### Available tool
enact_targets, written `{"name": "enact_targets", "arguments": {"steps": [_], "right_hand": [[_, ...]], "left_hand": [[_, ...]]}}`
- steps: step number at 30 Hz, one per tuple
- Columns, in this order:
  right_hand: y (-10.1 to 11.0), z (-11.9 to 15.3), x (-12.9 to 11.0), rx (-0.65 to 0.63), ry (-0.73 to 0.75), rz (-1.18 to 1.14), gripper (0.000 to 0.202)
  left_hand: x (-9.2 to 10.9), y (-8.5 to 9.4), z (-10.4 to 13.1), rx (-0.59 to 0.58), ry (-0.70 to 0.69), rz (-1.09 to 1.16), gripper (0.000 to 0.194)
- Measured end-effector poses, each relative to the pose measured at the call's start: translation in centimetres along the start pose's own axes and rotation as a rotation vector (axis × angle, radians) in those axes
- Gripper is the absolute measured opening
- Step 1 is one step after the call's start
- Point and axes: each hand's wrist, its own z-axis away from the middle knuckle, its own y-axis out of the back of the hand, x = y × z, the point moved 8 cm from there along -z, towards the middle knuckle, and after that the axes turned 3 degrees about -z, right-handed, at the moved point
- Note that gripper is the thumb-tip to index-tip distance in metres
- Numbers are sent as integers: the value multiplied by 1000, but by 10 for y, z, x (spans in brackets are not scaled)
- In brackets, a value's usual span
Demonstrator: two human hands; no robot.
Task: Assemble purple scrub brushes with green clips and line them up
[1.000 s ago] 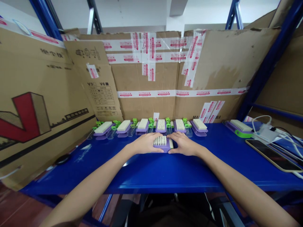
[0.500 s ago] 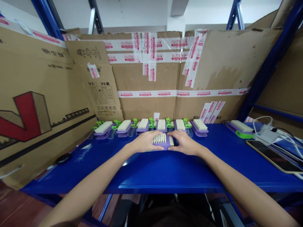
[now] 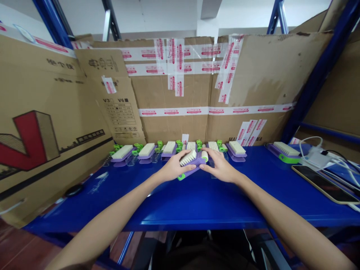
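Observation:
Between my hands, above the blue tabletop (image 3: 185,204), is a purple scrub brush (image 3: 194,162) with cream bristles facing up and green ends. It is tilted, its left end lower than its right. My left hand (image 3: 174,167) is closed around the bristled left end, thumb along the near edge. The right end, with a white roller-like piece trimmed in green, is gripped by my right hand (image 3: 216,165), fingers behind and thumb in front. Directly behind stands a row of similar brushes (image 3: 169,148), partly hidden by my hands.
Green clips with clear parts (image 3: 137,150) sit between the brushes in the row. Another brush (image 3: 285,150) lies at the right, by a white charger with cables (image 3: 316,159) and a phone (image 3: 326,183). Cardboard walls (image 3: 174,127) close off the back and left side.
The brush in my hands has gone from nearly level to tilted, its right end raised and its left end lowered. Its green end and white roller-like piece now show more.

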Motion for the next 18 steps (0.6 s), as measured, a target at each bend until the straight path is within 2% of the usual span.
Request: {"name": "enact_targets", "arguments": {"steps": [4,11,14,18], "right_hand": [[-1,0,-1,21,2,-13,90],[1,0,-6,54,-14,-233,67],[5,0,-7,76,-19,-283,65],[8,-1,-11,69,-5,-339,63]], "left_hand": [[4,2,1,34,-33,-34,80],[4,3,3,26,-48,-67,89],[7,0,3,5,-56,-2,91],[14,-4,2,-60,-63,195,88]]}}
